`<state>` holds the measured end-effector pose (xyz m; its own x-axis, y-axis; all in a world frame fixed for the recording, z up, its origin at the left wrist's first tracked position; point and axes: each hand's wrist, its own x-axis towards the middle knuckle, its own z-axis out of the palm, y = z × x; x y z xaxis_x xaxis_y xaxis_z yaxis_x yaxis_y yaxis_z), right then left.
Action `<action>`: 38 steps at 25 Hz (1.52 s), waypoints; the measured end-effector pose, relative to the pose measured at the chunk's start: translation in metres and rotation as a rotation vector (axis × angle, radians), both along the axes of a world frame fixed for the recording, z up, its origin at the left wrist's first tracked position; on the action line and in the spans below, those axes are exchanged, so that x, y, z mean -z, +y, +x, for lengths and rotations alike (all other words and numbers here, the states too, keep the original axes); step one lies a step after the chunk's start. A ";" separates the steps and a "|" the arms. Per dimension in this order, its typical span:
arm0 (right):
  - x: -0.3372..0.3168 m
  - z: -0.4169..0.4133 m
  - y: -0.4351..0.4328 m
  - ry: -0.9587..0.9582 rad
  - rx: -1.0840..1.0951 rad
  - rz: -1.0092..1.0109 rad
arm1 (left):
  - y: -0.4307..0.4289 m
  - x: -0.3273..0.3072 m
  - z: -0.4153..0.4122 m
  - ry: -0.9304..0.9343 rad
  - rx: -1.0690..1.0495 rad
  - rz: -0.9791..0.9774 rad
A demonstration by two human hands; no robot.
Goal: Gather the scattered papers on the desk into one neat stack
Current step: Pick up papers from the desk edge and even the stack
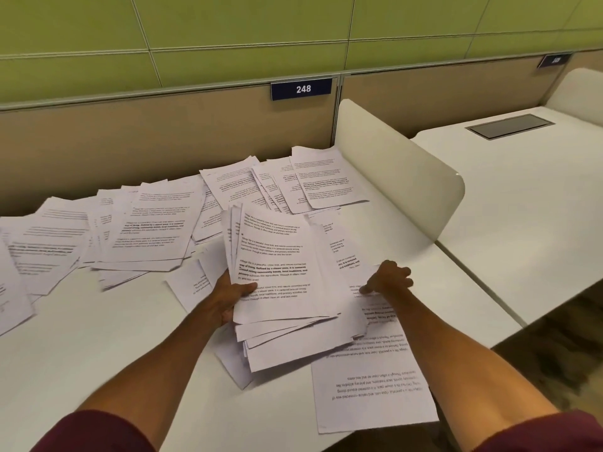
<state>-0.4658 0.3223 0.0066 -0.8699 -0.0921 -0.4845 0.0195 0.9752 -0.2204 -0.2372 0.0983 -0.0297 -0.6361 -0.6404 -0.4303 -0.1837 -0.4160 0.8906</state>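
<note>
A view from a head-worn camera looks down along 2 bare forearms, with dark red sleeves at the bottom corners, onto a smooth white rectangular desk (98, 347) strewn with white printed paper sheets.

The left hand (230, 298) is closed around the left edge of a ragged, fanned bundle of printed white sheets (280, 282), thumb on top and fingers underneath, lifting that side so the bundle tilts up off the desk. The bundle's lower edges splay out unevenly rather than lining up. The right hand (388, 278) rests fingers-down on loose sheets just beside the bundle's right edge, pressing or pinching a page; its grip cannot be told for certain.

The task appears to be in an early-to-middle stage. 1 rough bundle has been gathered in the middle, but it is not squared. Much is left: a wide spread of overlapping printed pages (107, 236) covers the left side of the desk, another overlapping group of pages (293, 181) lies at the back against a rounded cream side partition (398, 164), and a single upside-down printed sheet (372, 386) lies near the front edge under the right forearm.

Behind the desk stand a tan back panel, a green wall and a small blue sign reading 248 (301, 89). A neighbouring white desk (528, 207) to the right holds no papers.
</note>
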 end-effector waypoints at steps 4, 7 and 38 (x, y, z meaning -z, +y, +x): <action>-0.001 0.001 -0.013 0.019 -0.064 -0.139 | -0.001 -0.003 0.008 -0.011 0.019 0.002; 0.001 0.009 -0.021 0.014 -0.066 -0.097 | -0.007 -0.002 0.017 -0.036 0.019 0.001; -0.035 0.013 -0.044 -0.077 -0.157 -0.934 | -0.023 -0.008 0.059 -0.051 -0.005 0.113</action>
